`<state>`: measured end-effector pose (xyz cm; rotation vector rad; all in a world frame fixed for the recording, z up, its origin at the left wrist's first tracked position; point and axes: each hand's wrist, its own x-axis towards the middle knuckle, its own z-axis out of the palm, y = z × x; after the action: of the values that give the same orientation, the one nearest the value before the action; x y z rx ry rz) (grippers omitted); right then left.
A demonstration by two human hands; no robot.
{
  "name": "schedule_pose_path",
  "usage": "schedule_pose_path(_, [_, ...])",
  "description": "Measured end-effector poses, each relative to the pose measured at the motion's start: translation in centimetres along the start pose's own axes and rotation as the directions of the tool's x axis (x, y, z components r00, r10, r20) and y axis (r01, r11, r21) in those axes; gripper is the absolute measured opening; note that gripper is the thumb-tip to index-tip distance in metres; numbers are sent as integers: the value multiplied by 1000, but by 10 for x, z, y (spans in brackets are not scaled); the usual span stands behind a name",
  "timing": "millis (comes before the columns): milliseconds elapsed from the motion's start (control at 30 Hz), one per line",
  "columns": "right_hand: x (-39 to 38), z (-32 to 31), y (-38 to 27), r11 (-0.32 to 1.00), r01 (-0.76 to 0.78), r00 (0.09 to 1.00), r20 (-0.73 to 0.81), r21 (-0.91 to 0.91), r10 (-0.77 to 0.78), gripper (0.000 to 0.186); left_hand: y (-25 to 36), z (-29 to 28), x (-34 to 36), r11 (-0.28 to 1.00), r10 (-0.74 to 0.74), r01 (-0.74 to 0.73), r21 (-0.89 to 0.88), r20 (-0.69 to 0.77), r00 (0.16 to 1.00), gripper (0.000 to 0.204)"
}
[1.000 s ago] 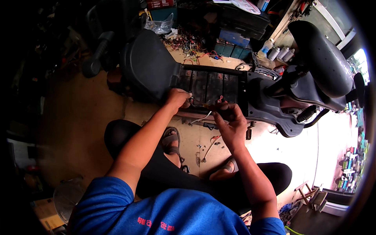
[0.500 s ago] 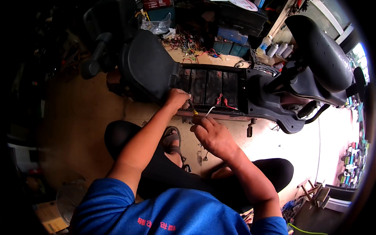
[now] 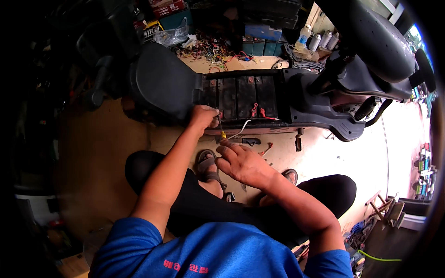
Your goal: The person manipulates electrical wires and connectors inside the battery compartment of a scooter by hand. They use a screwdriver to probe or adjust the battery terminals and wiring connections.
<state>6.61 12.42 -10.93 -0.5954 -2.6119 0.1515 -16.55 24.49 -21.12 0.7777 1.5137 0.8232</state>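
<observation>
A black electric scooter's floor bay lies open in front of me, with several dark batteries (image 3: 245,99) side by side in it. My right hand (image 3: 248,164) is closed around a screwdriver (image 3: 223,135); a bit of yellow handle shows past the fingers, and its thin shaft points at the near edge of the leftmost battery. There, my left hand (image 3: 203,118) pinches at the terminal beside the shaft. What its fingertips hold is hidden. Red-covered terminal leads (image 3: 254,110) lie on the batteries to the right, and a white wire (image 3: 242,128) hangs over the bay's near edge.
The scooter's black seat (image 3: 164,85) is left of the bay, its front panel (image 3: 320,104) right. A dark-handled tool (image 3: 250,141) lies on the floor below. Behind are tangled wires (image 3: 213,48), a plastic bottle (image 3: 303,37), spray cans (image 3: 322,41) and stacked batteries (image 3: 264,46).
The whole view has shifted a little, so the scooter appears farther left. Both hands stay at the leftmost battery, and the screwdriver's shaft now stands more upright. The floor tool has come into sight.
</observation>
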Motion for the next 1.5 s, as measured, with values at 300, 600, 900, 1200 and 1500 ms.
schedule_pose_path(300, [-6, 4, 4, 965, -155, 978, -106, 212, 180, 23, 1, 2, -2, 1000, 1, -2, -30, -19, 1000, 13])
schedule_pose_path(600, [4, 15, -8, 998, -67, 995, -77, 6, 67, 20, 3, 1, -3, 1000, 8, -8, -21, 11, 1000, 12])
schedule_pose_path(900, [27, -15, 20, 907, -345, 907, -161, 242, 389, 24, 4, 5, -2, 965, 142, -134, 226, -24, 990, 14])
schedule_pose_path(1200, [61, -23, 28, 885, -366, 887, -179, 288, 425, 20, -5, 7, 18, 964, 191, -173, 202, -76, 979, 14])
schedule_pose_path(1500, [130, -25, 83, 906, -353, 914, -123, 235, 388, 15, 7, 12, 11, 967, 164, -123, 222, -180, 970, 12])
